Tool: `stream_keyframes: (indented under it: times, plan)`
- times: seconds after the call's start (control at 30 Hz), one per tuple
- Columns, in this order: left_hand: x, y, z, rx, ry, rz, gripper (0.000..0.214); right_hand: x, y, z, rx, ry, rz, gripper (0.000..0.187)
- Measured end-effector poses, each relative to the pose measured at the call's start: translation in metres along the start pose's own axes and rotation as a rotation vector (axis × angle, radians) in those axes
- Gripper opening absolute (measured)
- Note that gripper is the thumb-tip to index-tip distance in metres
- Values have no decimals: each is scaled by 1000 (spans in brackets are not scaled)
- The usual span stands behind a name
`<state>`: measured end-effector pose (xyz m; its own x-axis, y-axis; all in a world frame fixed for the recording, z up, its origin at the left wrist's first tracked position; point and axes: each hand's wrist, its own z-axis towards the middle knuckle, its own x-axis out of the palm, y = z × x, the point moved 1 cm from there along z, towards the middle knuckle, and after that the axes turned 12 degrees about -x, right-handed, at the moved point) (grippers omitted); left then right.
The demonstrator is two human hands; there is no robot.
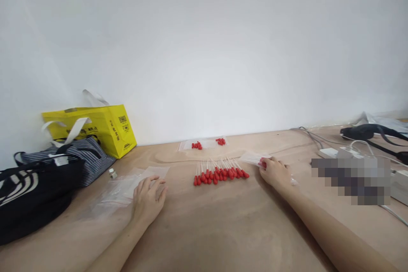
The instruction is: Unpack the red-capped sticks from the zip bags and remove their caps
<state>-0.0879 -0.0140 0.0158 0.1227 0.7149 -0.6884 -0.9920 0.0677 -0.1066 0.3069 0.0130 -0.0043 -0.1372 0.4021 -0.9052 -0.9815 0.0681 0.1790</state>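
Note:
My left hand (148, 201) rests, fingers stretched and a little apart, on the right edge of a pile of clear zip bags (117, 189). At the right, my right hand (274, 171) has its fingers closed at the near end of a clear plastic bag (250, 157), where something red shows at the fingertips. Between the hands lies a fanned row of what look like droppers (219, 173), with red bulbs toward me and thin pale stems pointing away. Behind it, a flat clear bag (208, 142) holds similar red-ended pieces in two clusters.
To the left stand a yellow carrier bag (124, 136), a striped bag (95, 159) and a black bag (41, 197), with a small bottle (112, 173) nearby. Power strips (328, 153), cables and a black strapped item (366, 131) lie at the right. A white wall closes the back.

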Motion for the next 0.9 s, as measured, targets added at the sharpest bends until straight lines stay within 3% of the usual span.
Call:
stream_keyframes:
  times: [0.27,0.4,0.47,0.5,0.67,0.77,0.9]
  plan:
    - [2,-10,-4,41,56,-86,19,-5,-10,5,34,-137,123,33]
    - [0,-11,-3,23,31,-131,20,-19,1,-2,13,-465,470,38]
    - [-3,-13,-1,3,7,-175,20,-25,19,-14,-115,-563,696,34]
    - [-5,-15,0,-5,-4,-203,21,-27,31,-22,-215,-540,778,32]
    - [-22,-32,3,-12,24,-378,24,-29,94,-68,-890,-67,960,29]
    - [-31,-50,-4,59,234,-471,24,-30,113,-83,-1024,120,983,29]
    - [-32,-76,-25,199,648,-517,34,-31,111,-85,-1030,273,948,34]
